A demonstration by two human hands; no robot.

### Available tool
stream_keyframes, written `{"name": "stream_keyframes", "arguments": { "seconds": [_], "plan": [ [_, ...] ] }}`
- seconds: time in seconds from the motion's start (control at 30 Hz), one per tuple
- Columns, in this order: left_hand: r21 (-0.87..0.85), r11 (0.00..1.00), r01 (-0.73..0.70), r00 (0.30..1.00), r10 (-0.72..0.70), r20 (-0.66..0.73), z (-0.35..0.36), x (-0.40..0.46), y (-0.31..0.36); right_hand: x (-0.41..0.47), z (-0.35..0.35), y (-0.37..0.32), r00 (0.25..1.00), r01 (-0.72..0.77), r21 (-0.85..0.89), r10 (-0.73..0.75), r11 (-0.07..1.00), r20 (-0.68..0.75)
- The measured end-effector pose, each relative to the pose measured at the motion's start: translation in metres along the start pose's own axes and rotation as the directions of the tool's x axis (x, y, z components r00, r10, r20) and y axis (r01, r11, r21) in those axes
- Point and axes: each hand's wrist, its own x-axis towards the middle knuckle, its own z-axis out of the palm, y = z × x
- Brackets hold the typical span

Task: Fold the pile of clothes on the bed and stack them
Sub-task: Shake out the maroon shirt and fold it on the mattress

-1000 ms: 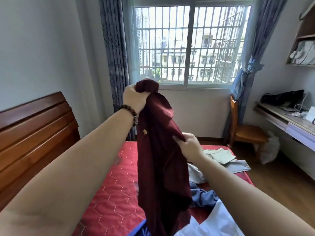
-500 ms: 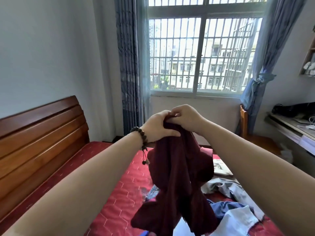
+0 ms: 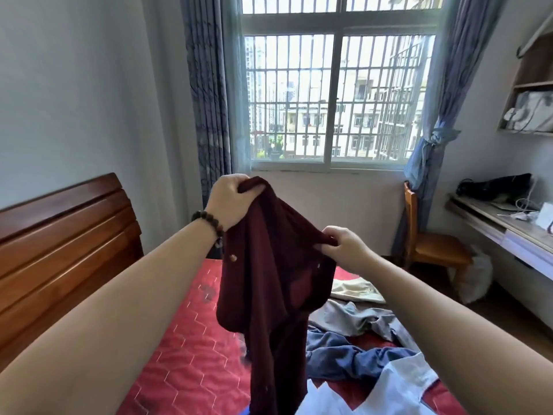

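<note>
A dark maroon garment (image 3: 269, 298) hangs in the air over the red quilted bed (image 3: 191, 354). My left hand (image 3: 230, 202), with a bead bracelet at the wrist, grips its top edge high up. My right hand (image 3: 344, 250) pinches another part of that edge, lower and to the right. The cloth droops down between my arms past the bottom of the view. A loose pile lies on the bed at the right: a blue garment (image 3: 338, 354), a grey one (image 3: 356, 319), a white one (image 3: 386, 393) and a beige one (image 3: 356, 290).
A wooden headboard (image 3: 59, 250) runs along the left. A barred window (image 3: 335, 97) with blue curtains is ahead. A wooden chair (image 3: 434, 250), a desk (image 3: 508, 229) with cables and a wall shelf (image 3: 532, 94) stand at the right.
My hands were together at the garment's top half a second ago. They have moved apart, the right hand going down and right, spreading the top edge.
</note>
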Motion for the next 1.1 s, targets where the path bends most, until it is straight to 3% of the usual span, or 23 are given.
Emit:
{"name": "stream_keyframes", "arguments": {
  "seconds": [0.1,0.17,0.27,0.37,0.47,0.57,0.67,0.8,1.0,1.1],
  "plan": [
    [-0.02,0.996,0.082,0.996,-0.082,-0.019,-0.005,-0.009,-0.018,0.004,-0.013,-0.017,0.999,0.027,0.181,-0.034,0.983,0.036],
    [-0.063,0.989,0.132,0.989,-0.127,0.079,-0.006,-0.018,-0.02,0.008,-0.018,-0.036,0.995,0.049,0.252,-0.07,0.966,0.076],
    [-0.217,0.951,0.222,0.908,-0.12,0.403,0.003,-0.032,-0.015,0.014,-0.019,-0.067,0.983,0.102,0.172,-0.126,0.98,0.134],
    [-0.182,0.967,0.179,0.838,-0.053,0.544,0.023,-0.042,-0.008,0.015,-0.015,-0.091,0.963,0.183,0.031,-0.185,0.983,0.197],
    [-0.152,0.984,0.09,0.873,-0.004,0.487,0.037,-0.044,-0.004,0.014,-0.016,-0.097,0.962,0.199,0.049,-0.205,0.979,0.182],
    [-0.261,0.957,0.129,0.914,-0.013,0.405,0.035,-0.039,0.003,0.01,-0.025,-0.089,0.977,0.13,0.233,-0.164,0.964,0.136],
    [-0.416,0.894,0.167,0.939,-0.015,0.344,0.03,-0.032,0.009,0.001,-0.035,-0.069,0.966,-0.015,0.362,-0.08,0.932,0.245],
    [-0.529,0.823,0.207,0.954,-0.05,0.296,0.024,-0.022,0.017,-0.012,-0.03,-0.041,0.939,-0.126,0.301,0.015,0.945,0.345],
    [-0.441,0.881,0.169,0.959,-0.044,0.281,0.017,-0.018,0.0,-0.013,-0.044,-0.038,0.989,-0.143,0.56,0.104,0.816,0.101],
    [-0.401,0.881,0.25,0.932,-0.106,0.348,0.019,-0.027,-0.014,-0.005,-0.051,-0.054,0.99,-0.13,0.622,0.135,0.772,0.04]
  ]
}}
